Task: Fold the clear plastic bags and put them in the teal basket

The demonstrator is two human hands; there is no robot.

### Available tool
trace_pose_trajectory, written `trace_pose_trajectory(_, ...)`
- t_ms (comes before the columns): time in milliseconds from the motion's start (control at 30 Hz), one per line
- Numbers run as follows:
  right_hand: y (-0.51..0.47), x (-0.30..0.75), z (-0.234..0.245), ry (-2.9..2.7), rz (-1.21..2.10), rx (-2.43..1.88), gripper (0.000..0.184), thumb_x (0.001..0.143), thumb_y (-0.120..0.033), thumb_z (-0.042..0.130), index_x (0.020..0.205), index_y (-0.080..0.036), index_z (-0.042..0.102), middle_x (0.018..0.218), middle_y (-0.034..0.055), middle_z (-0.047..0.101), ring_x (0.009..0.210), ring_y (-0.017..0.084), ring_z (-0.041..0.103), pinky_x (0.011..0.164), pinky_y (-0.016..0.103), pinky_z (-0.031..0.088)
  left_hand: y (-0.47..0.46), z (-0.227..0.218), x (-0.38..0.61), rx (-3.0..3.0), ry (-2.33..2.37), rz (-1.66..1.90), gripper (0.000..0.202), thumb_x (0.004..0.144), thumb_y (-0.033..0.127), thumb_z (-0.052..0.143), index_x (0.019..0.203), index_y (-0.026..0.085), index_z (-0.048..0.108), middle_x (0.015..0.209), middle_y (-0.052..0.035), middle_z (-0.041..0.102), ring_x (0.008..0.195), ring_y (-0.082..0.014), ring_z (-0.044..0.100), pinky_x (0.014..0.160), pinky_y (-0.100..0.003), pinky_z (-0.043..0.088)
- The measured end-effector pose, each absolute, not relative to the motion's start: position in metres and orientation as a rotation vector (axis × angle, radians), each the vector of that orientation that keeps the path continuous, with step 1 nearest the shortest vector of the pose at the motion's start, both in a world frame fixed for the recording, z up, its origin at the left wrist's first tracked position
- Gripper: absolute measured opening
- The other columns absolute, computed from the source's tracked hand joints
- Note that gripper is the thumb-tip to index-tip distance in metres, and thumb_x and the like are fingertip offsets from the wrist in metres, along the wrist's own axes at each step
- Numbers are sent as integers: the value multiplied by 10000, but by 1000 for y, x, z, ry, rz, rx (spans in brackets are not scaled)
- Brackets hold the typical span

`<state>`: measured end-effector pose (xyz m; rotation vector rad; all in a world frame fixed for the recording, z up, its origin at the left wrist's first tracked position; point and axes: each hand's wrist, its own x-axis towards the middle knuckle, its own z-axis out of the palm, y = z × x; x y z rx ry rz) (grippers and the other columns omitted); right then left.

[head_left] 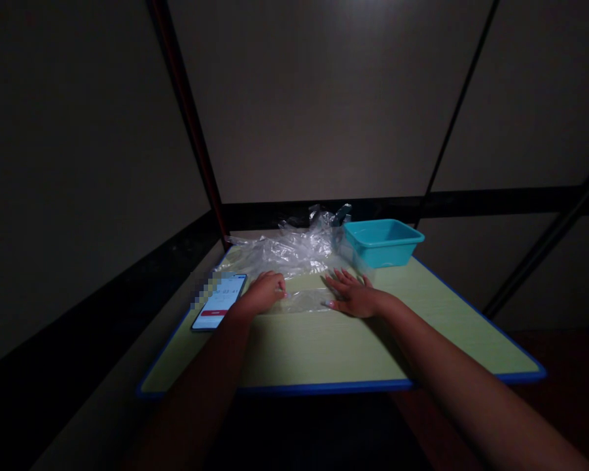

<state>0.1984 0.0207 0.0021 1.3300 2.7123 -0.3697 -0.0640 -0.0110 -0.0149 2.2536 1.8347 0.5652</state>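
A clear plastic bag [304,299] lies flat on the green table [324,347] between my two hands. My left hand [262,294] rests on the bag's left end with its fingers curled down onto the film. My right hand [352,294] lies on the bag's right end, fingers stretched out and flat. Behind the bag sits a crumpled heap of more clear plastic bags [287,250].
A phone [220,301] with a lit screen lies just left of my left hand. A teal plastic basin [381,242] stands at the table's back right. The table has a blue rim and stands in a dim corner between grey walls.
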Motion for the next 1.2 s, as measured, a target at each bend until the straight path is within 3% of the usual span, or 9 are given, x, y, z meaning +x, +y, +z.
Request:
trace_pose_trajectory(333, 17, 196, 7, 2664, -393, 1342, 817, 806, -701, 275, 1459, -268, 40, 1511, 83, -54, 1372, 303, -58, 1020, 629, 30, -16, -11, -60, 2237, 1870, 548, 87, 745, 150, 494, 738, 190, 571, 878, -44, 586, 935, -195, 490, 833, -293, 377)
trace_pose_trajectory(567, 19, 196, 3, 2681, -413, 1278, 815, 812, -693, 274, 1459, -258, 34, 1509, 97, -62, 1373, 299, -64, 1017, 631, 57, -17, -5, -60, 2101, 1790, 707, 89, 773, 213, 454, 756, 179, 534, 760, -23, 596, 731, -168, 539, 635, -250, 386)
trace_pose_trajectory(833, 21, 196, 0, 2669, -418, 1263, 812, 814, -695, 253, 1458, -258, 23, 1507, 89, -85, 1372, 303, -72, 1018, 629, 58, -20, -2, -56, 2028, 1808, 785, 98, 787, 238, 465, 803, 182, 544, 706, 6, 588, 681, -149, 539, 600, -235, 366)
trace_pose_trajectory(967, 21, 197, -1, 2665, -420, 1266, 814, 809, -703, 245, 1458, -262, 25, 1509, 84, -80, 1372, 300, -70, 1020, 626, 61, -20, 0, -55, 1962, 1801, 796, 167, 732, 299, 552, 843, 177, 578, 651, 20, 576, 635, -148, 540, 563, -230, 361)
trace_pose_trajectory(1200, 21, 196, -1, 2646, -441, 1277, 813, 811, -698, 252, 1458, -261, 23, 1509, 75, -88, 1370, 302, -84, 1026, 620, 48, -17, 3, -58, 1901, 1754, 727, 136, 646, 242, 555, 680, 150, 649, 684, -28, 656, 689, -172, 592, 600, -241, 410)
